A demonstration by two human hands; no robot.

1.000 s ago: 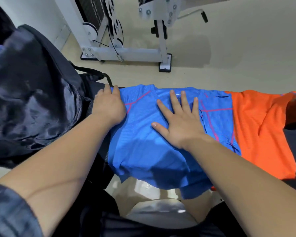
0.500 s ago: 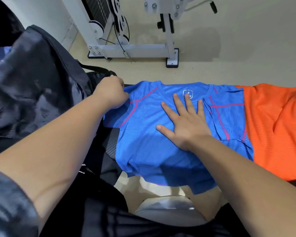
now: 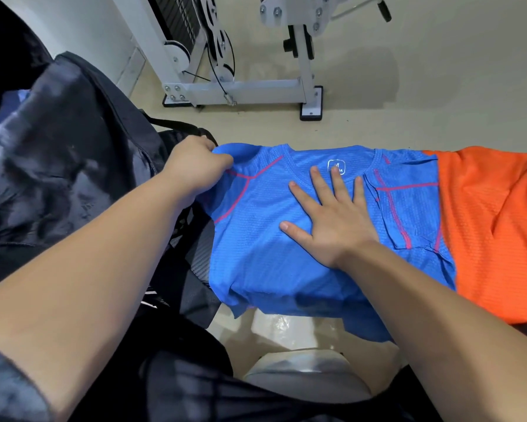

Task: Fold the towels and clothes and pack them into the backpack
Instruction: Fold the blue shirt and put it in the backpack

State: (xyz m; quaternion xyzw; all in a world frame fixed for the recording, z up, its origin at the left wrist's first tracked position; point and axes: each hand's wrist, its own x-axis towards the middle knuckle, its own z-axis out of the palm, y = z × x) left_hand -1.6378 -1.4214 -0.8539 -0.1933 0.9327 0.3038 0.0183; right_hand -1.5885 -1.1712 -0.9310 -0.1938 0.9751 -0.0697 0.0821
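Observation:
A blue shirt [image 3: 265, 239] with pink seams lies spread on a dark bench, its right sleeve folded inward. My left hand [image 3: 195, 169] pinches the shirt's left sleeve at its far left corner. Flat on the shirt's chest, just below the collar label, my right hand [image 3: 329, 220] presses with straight fingers. An orange shirt [image 3: 493, 226] lies under and to the right of the blue one. The dark backpack [image 3: 61, 153] stands at the left, right beside my left hand.
A white exercise machine frame [image 3: 240, 89] stands on the beige floor beyond the bench. A black padded bench surface [image 3: 198, 260] shows between the backpack and the blue shirt. My legs and a grey shoe [image 3: 304, 376] are at the bottom.
My left hand went from lying flat on the sleeve to gripping it, and the sleeve is now drawn out to the left. The right hand stays pressed on the chest.

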